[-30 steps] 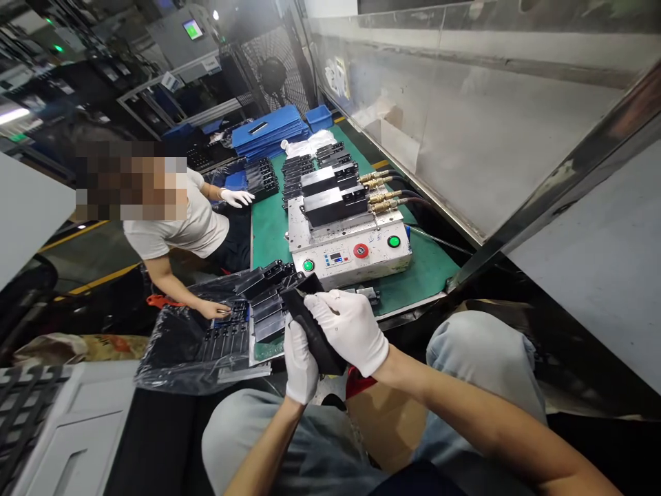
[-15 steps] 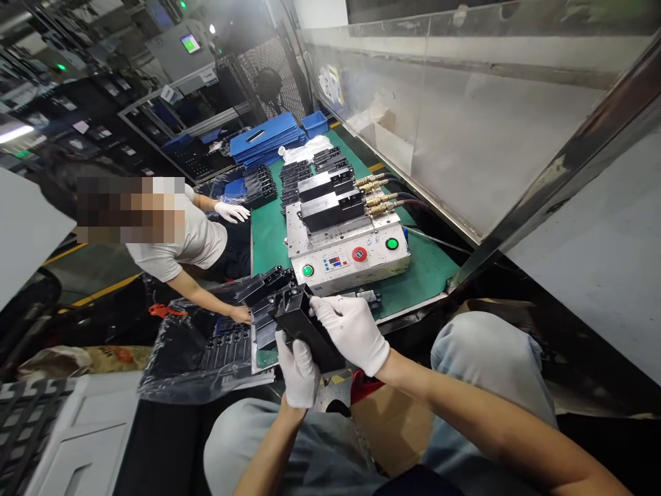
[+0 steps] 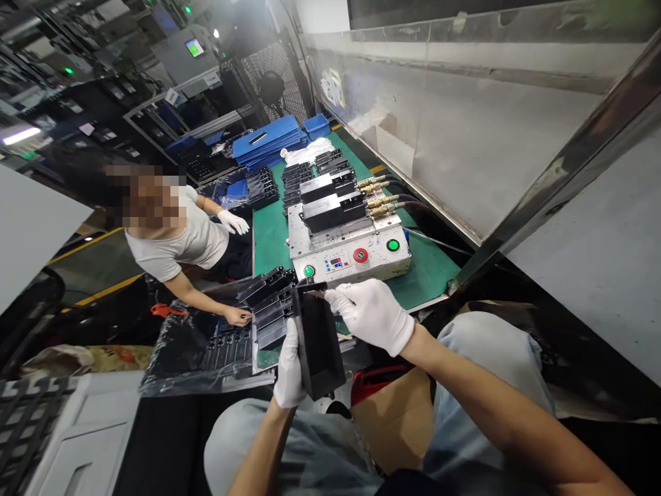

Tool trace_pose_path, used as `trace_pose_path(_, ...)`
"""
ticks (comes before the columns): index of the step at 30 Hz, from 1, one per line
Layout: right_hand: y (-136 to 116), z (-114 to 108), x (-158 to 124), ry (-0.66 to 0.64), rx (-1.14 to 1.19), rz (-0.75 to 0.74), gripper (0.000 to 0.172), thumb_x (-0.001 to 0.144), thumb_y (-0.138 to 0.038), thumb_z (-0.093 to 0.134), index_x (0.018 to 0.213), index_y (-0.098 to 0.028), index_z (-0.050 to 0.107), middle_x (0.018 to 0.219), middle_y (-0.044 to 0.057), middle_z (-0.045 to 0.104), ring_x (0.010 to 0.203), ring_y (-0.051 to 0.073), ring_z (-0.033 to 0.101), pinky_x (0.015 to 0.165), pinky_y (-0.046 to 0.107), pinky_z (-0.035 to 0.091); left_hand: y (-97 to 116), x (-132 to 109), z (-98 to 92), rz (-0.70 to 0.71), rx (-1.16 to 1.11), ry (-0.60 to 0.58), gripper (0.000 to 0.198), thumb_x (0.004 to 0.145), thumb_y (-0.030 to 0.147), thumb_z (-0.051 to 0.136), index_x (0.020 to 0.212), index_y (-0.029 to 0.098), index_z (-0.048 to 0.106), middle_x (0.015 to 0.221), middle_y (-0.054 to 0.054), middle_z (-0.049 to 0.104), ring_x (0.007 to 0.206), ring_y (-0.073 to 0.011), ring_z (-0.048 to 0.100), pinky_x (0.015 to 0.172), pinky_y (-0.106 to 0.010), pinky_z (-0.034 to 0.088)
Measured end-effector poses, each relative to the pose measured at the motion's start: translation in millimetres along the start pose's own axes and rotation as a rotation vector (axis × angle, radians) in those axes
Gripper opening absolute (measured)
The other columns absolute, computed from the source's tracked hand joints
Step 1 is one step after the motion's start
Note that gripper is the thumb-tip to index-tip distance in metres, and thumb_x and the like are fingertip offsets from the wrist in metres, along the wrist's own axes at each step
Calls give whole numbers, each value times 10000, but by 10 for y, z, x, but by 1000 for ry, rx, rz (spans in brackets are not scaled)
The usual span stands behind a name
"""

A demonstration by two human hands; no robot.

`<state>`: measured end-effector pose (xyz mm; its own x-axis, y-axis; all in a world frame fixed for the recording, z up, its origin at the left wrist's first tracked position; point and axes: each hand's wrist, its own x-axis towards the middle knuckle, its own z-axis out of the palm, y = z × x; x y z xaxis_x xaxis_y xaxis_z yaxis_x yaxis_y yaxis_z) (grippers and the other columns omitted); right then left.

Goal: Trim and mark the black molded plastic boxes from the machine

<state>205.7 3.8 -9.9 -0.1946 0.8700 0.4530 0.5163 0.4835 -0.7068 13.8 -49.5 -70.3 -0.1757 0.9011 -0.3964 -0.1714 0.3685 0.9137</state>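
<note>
A long black plastic housing (image 3: 321,348) is held tilted above my lap, one broad side facing the camera. My left hand (image 3: 289,372), in a white glove, grips its left side, with the fingers partly hidden behind it. My right hand (image 3: 372,313), also gloved, is closed in a pinch at the housing's upper right edge. Whatever lies between those fingertips is too small to make out. Just beyond, several similar black housings (image 3: 271,317) lie at the near left corner of the green table (image 3: 266,251).
A metal test fixture (image 3: 351,265) with lit green buttons, a red button and brass fittings carries two black housings. Blue sheets (image 3: 268,141) are stacked at the back. On the left sits a co-worker (image 3: 201,238), one hand by a plastic-lined bin (image 3: 180,344) of black parts.
The housing has turned so that its broad side faces the camera. My right hand has shifted right, and my left hand has moved slightly left with the turn.
</note>
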Motion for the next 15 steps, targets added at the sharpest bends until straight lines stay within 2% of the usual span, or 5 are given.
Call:
trace_pose_path(3, -17, -32, -19, 82, -240, -42, 603, 1032, -486, 476, 529, -182, 613, 511, 42, 597, 475, 124, 471, 548, 344, 193, 20, -84, 41, -90, -41, -33, 702, 845, 803, 530, 1084, 197, 794, 1044, -105, 783, 1239, -352, 637, 1112, -498, 489)
trace_pose_path(7, -32, -11, -35, 139, -332, -69, 613, 1042, -482, 463, 537, -179, 635, 507, 45, 598, 475, 126, 470, 558, 349, 181, 23, -158, 65, -143, -77, -71, 711, 825, 805, 560, 1114, 198, 792, 1098, -111, 776, 1278, -348, 611, 1125, -498, 476)
trace_pose_path(9, -35, -1, -38, 149, -344, -82, 619, 1043, -485, 463, 534, -179, 638, 502, 47, 596, 475, 127, 473, 559, 346, 186, 29, -181, 63, -90, -44, -61, 684, 847, 780, 560, 1111, 194, 795, 1122, -107, 772, 1315, -343, 581, 1150, -483, 452)
trace_pose_path(12, -34, 9, -40, 175, -372, -104, 612, 1044, -474, 468, 536, -181, 642, 490, 44, 595, 467, 130, 477, 558, 345, 179, 53, -202, 53, 55, -9, 15, 575, 864, 689, 633, 1093, 188, 799, 1170, -89, 763, 1376, -328, 522, 1201, -437, 390)
trace_pose_path(15, -22, 19, -42, 174, -421, -106, 614, 1039, -482, 479, 529, -179, 638, 481, 43, 595, 465, 133, 489, 554, 343, 165, 98, -212, 56, 48, -70, -25, 521, 876, 615, 673, 1151, 184, 777, 1233, -76, 742, 1407, -307, 488, 1232, -421, 338)
